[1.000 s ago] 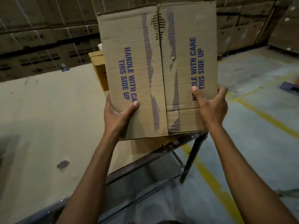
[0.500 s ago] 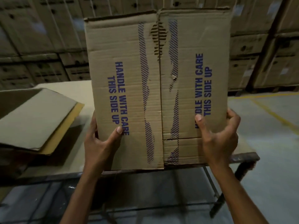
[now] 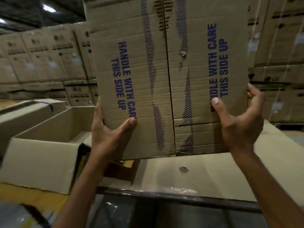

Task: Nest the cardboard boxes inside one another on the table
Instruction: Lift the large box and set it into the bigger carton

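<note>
I hold a brown cardboard box (image 3: 166,76) up in front of me, its closed face with blue "HANDLE WITH CARE THIS SIDE UP" print turned toward me. My left hand (image 3: 110,129) grips its lower left edge, thumb on the printed face. My right hand (image 3: 238,119) grips the lower right edge, thumb on the face and fingers curled round the side. The box hangs above the cardboard-covered table (image 3: 205,175). A larger open box (image 3: 42,153) stands on the table to the left, its top flaps open.
Walls of stacked cartons (image 3: 46,63) fill the background on both sides. The table's dark metal front rail (image 3: 181,198) runs below my arms. An open flap (image 3: 24,116) of the big box sticks out at the left.
The view has swung left and closer to the table, and the held box has risen higher in the frame. The large open box has come into sight at the left. Both grips are unchanged.
</note>
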Motion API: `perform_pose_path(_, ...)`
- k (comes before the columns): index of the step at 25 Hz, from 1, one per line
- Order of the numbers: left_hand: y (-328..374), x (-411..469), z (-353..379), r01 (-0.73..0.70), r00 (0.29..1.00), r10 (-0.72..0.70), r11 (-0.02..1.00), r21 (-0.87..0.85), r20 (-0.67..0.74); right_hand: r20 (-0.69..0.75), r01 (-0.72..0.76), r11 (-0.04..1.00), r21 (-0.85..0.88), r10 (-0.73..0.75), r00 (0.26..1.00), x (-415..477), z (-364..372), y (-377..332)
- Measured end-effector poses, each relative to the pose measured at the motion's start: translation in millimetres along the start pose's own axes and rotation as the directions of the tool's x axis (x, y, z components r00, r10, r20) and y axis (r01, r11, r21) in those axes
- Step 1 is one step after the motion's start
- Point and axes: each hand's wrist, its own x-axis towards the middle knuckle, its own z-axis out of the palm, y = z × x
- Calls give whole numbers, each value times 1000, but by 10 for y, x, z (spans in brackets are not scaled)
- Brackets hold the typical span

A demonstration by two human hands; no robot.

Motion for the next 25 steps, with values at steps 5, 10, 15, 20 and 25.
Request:
perform_pose_path(5, -186, 806, -827, -119, 992, 120, 992, 36, -30, -45, 84, 992, 92, -80, 996, 59, 1031, -457)
perform_pose_path(10, -463, 1486, -1451, -186, 978, 193, 978, 97, -73, -77, 54, 993, 102, -46, 996, 127, 2093, -637)
perform_pose_path(15, -870, 1924, -1913, -193, 969, 217, 962, 194, -114, -9, 7, 985, 174, -5, 1000, 90, 3054, -632)
perform_pose_path(20, -1153, 2412, -2425, -162, 971, 199, 955, 250, -130, 77, -53, 982, 184, 40, 996, 97, 3827, -746)
perform_pose_path(25, -1344, 2904, -2919, -148, 978, 183, 945, 293, -97, 198, -150, 979, 136, 121, 973, 151, 4453, -998)
